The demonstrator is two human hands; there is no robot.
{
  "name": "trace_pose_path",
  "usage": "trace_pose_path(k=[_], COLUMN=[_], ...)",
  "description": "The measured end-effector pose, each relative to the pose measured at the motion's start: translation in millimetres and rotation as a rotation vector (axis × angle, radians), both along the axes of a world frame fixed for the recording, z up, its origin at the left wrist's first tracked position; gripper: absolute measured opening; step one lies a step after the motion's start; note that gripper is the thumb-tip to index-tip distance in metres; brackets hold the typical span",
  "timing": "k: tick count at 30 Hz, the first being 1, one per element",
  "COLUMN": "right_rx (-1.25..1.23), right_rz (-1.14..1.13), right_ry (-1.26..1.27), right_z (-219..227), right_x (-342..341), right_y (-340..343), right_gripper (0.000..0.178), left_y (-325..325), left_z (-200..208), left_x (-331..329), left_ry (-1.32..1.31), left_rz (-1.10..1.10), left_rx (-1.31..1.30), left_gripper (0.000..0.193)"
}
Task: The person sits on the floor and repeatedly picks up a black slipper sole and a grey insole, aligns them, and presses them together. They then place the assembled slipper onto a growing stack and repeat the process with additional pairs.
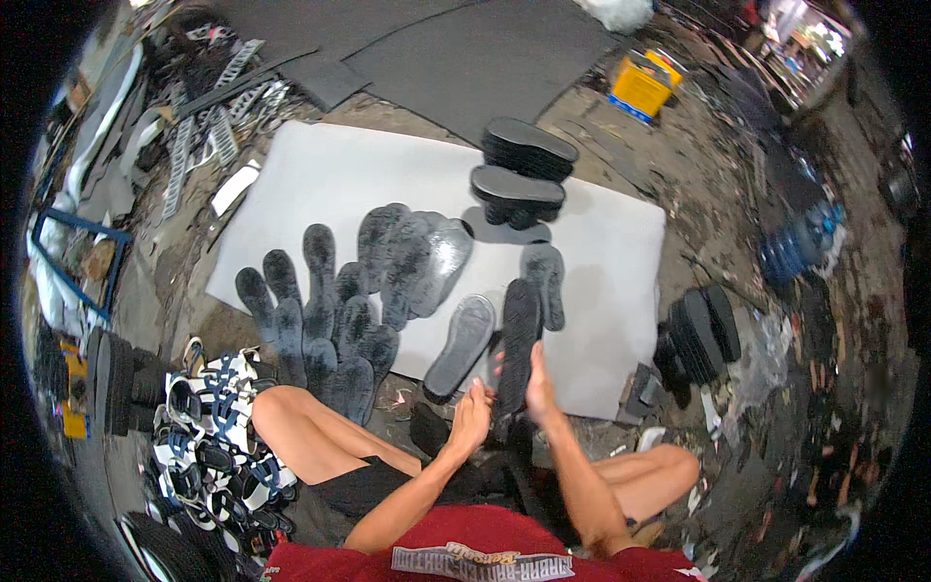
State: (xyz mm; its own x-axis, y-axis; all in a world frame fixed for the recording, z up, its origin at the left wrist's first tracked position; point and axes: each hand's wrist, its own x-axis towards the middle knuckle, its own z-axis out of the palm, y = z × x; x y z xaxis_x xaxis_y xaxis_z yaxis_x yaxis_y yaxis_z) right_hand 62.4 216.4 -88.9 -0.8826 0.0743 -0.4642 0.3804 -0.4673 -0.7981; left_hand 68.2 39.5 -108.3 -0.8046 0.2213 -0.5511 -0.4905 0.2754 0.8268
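Observation:
My right hand [542, 390] grips a long black shoe sole [521, 335], held upright; its thumb lies along the right side and fingertips show at the left edge. My left hand [472, 419] is just left of it, fingers curled together; what they hold, if anything, I cannot make out. Beside its fingertips a grey sole with a raised rim [461, 349] lies slanted across the near edge of the white sheet [310, 175]. A grey insole [551, 286] lies behind the black sole. Left of these, dark insoles [320, 267] spread in overlapping rows, some with a wet-looking shine.
Stacked black soles [529, 150] stand at the sheet's far edge, and more soles [698, 330] sit to the right. White and dark sandal uppers [218, 427] are heaped by my left knee. A yellow tin [645, 85] and a blue-tinted water bottle [800, 242] stand beyond the sheet.

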Motion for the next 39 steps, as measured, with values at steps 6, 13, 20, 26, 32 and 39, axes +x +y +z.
trace_pose_path(k=[6, 13, 20, 26, 32, 39], right_rx=[1.144, 1.819, 1.799, 1.706, 1.372, 1.568], right_rz=[0.256, 0.708, 0.166, -0.088, -0.077, 0.172], right_ry=[0.630, 0.414, 0.548, -0.446, -0.460, -0.510], right_z=[80.2, 48.2, 14.7, -107.4, -128.4, -104.9], right_x=[-219.2, -364.1, -307.7, -122.4, -90.2, -115.7], right_y=[103.3, 206.6, 171.9, 81.3, 97.3, 98.1], right_gripper=[0.068, 0.070, 0.049, 0.080, 0.080, 0.071], left_y=[-47.7, -86.9, -85.6, -70.6, -66.8, -50.9], left_z=[-15.7, -20.8, -30.7, -2.0, 36.8, 60.0], left_x=[14.2, -1.6, 2.1, 5.8, 14.1, 27.0], left_ry=[0.181, 0.087, 0.219, 0.303, 0.322, 0.406], left_rz=[0.122, 0.270, 0.228, 0.324, 0.108, 0.103], left_rx=[0.023, -0.099, -0.208, -0.123, -0.111, -0.070], left_gripper=[0.051, 0.040, 0.028, 0.019, 0.040, 0.038])
